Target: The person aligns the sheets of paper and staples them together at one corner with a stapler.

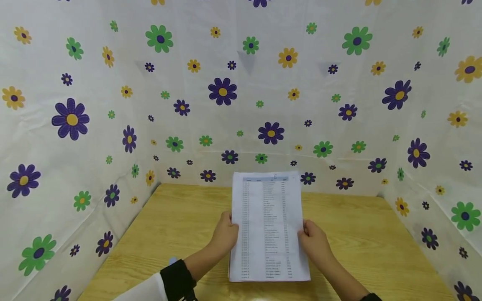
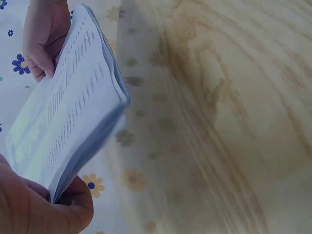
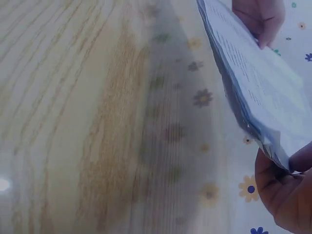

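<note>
A stack of printed paper sheets (image 1: 267, 225) is held up in front of the person, its top page covered in rows of a table. My left hand (image 1: 225, 232) grips the left edge, thumb on the front and fingers curled behind. On the opposite edge, my right hand (image 1: 314, 240) pinches the stack the same way. The left wrist view shows the sheets (image 2: 73, 97) slightly bowed, with layered edges and the left hand (image 2: 44, 204) at the near side. In the right wrist view the right hand (image 3: 287, 195) holds the stack's near edge.
A glossy wood-grain table (image 1: 180, 209) lies beneath the paper. White cloth walls (image 1: 241, 117) with printed flowers rise at the back and both sides. A small pale blue object (image 1: 172, 261) shows beside the left sleeve.
</note>
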The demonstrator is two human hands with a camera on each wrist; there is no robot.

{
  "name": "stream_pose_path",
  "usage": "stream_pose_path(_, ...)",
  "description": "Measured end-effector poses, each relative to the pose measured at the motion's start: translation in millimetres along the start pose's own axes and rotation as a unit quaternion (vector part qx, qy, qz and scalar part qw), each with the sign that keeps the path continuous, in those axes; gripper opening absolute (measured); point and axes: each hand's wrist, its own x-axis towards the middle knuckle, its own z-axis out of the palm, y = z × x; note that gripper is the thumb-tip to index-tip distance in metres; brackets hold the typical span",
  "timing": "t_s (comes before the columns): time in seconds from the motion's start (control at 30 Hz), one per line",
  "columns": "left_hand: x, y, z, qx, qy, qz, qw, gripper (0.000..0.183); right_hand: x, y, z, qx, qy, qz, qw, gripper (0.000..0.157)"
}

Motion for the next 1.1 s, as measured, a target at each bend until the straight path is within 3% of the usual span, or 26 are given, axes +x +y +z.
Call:
stream_pose_path(0.23,5.2,-22.7,11.3,-0.053,-0.064,-0.091,0.9924,0.053,-7.8,18.4,-2.2,0.022,-0.078,0.092,0.992,0.041)
stream_pose_path(0.4,21.5,-40.2,20.8,-0.018,-0.021,-0.136,0.9904,0.052,-14.1,35.8,0.5,0.039,-0.130,0.117,0.984,0.035)
stream_pose_path(0.57,39.7,-48.6,22.1,-0.004,0.021,-0.129,0.9914,0.051,-19.6,44.8,-0.1,0.005,-0.156,0.120,0.980,0.027)
stream_pose_path(0.7,45.8,-45.8,20.4,-0.014,0.031,-0.126,0.9914,0.051,-21.2,47.9,-3.0,-0.013,-0.169,0.127,0.977,0.026)
stream_pose_path(0.93,43.4,-40.6,20.0,-0.023,0.014,-0.127,0.9916,0.052,-23.8,44.8,-6.3,-0.007,-0.180,0.129,0.975,0.027)
stream_pose_path(1.1,44.6,-42.1,24.1,-0.019,0.013,-0.152,0.9881,0.058,-25.4,44.4,-4.3,-0.008,-0.185,0.127,0.974,0.024)
